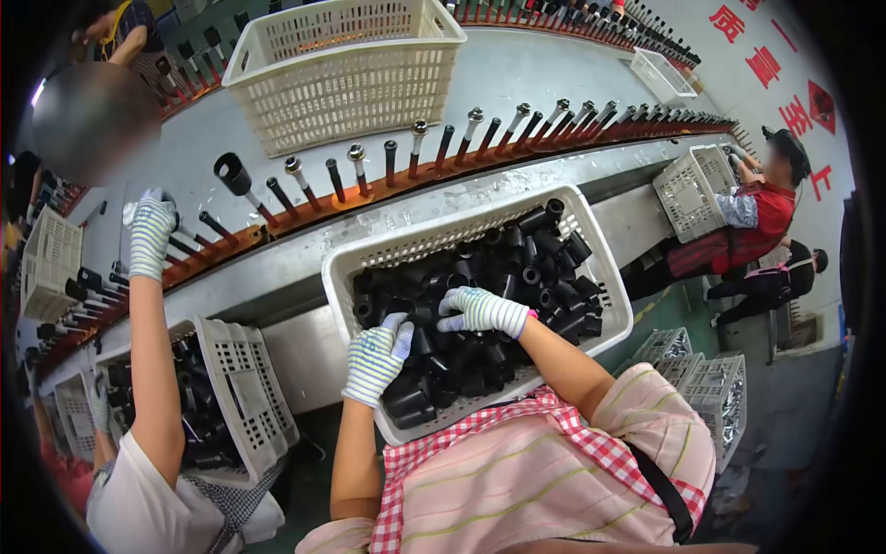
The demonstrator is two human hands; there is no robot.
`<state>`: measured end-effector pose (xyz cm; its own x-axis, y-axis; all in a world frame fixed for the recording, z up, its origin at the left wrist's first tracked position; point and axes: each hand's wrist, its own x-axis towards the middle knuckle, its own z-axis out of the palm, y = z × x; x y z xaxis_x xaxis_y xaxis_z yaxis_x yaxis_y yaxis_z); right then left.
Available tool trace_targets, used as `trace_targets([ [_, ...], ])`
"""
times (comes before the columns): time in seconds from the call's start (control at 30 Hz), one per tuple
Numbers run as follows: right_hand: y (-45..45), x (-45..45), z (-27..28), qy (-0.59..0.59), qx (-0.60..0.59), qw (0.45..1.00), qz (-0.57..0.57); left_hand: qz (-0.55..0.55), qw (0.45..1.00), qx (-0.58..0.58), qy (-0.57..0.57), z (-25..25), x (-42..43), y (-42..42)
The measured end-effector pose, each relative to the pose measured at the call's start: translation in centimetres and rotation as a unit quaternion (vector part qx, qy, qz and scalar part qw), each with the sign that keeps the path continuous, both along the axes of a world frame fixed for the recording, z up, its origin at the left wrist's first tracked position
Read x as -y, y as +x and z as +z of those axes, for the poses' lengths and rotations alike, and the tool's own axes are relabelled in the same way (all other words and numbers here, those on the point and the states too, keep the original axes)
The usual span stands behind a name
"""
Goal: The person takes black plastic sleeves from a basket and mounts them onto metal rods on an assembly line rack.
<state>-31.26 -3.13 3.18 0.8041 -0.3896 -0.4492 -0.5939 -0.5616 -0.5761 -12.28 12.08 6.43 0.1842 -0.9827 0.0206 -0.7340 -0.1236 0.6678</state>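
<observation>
Has left hand [375, 362] and right hand [484, 311] in among black plastic parts [461, 365], heaped in white crate [406, 251] beside metal bench [526, 57]; cannot tell either grip, whether wide or closed on a part.

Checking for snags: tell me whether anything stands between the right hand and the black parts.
Nothing visible does: the right hand is right at the black parts, inside the white basket.
</observation>
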Motion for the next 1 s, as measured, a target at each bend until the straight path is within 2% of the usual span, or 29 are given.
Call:
trace_targets([
  [0.1,-0.1,0.0,0.3,-0.004,0.014,1.0,0.003,0.01,1.0,0.002,-0.01,0.1,0.3,-0.2],
  [0.17,0.2,0.0,0.9,0.015,-0.036,0.999,0.011,0.022,1.0,0.005,-0.02,0.2,0.2,-0.3],
  [0.23,0.1,0.0,0.5,-0.009,-0.025,0.999,0.023,0.017,1.0,-0.015,-0.011,0.5,0.1,-0.2],
  [0.3,0.0,0.0,0.6,-0.007,-0.028,0.999,0.017,0.035,0.994,-0.066,-0.085,-0.5,0.1,-0.1],
  [0.37,0.0,0.0,0.5,-0.008,-0.026,0.999,0.021,0.111,0.941,-0.316,-0.044,-2.5,0.1,0.1],
  [0.4,0.1,-0.1,0.6,-0.019,-0.027,0.999,0.03,0.12,0.922,-0.365,-0.05,-1.6,0.8,0.6],
  [0.5,-0.1,-0.2,0.8,-0.037,-0.027,0.998,0.038,0.1,0.957,-0.249,-0.113,2.2,4.9,2.7],
  [0.57,-0.3,-0.1,0.7,-0.036,-0.023,0.998,0.044,0.089,0.976,-0.112,-0.162,4.4,9.2,4.9],
  [0.63,-0.5,0.0,0.5,-0.039,-0.014,0.998,0.04,0.113,0.979,-0.035,-0.166,4.6,14.2,7.8],
  [0.7,-0.5,0.1,0.6,-0.031,-0.022,0.998,0.051,0.11,0.957,0.049,-0.264,6.3,18.4,9.0],
  [0.77,-0.7,0.4,0.8,-0.034,-0.019,0.998,0.048,0.119,0.978,0.147,-0.092,8.1,21.9,10.3],
  [0.83,-0.7,0.4,0.8,-0.03,-0.017,0.998,0.044,0.067,0.963,0.262,-0.007,9.5,23.7,10.5],
  [0.87,-0.7,0.1,0.8,-0.036,-0.018,0.998,0.048,0.006,0.956,0.29,0.045,12.0,23.9,11.2],
  [1.0,-0.6,0.3,1.2,-0.044,-0.018,0.997,0.065,-0.001,0.968,0.251,0.012,10.2,23.2,16.0],
])
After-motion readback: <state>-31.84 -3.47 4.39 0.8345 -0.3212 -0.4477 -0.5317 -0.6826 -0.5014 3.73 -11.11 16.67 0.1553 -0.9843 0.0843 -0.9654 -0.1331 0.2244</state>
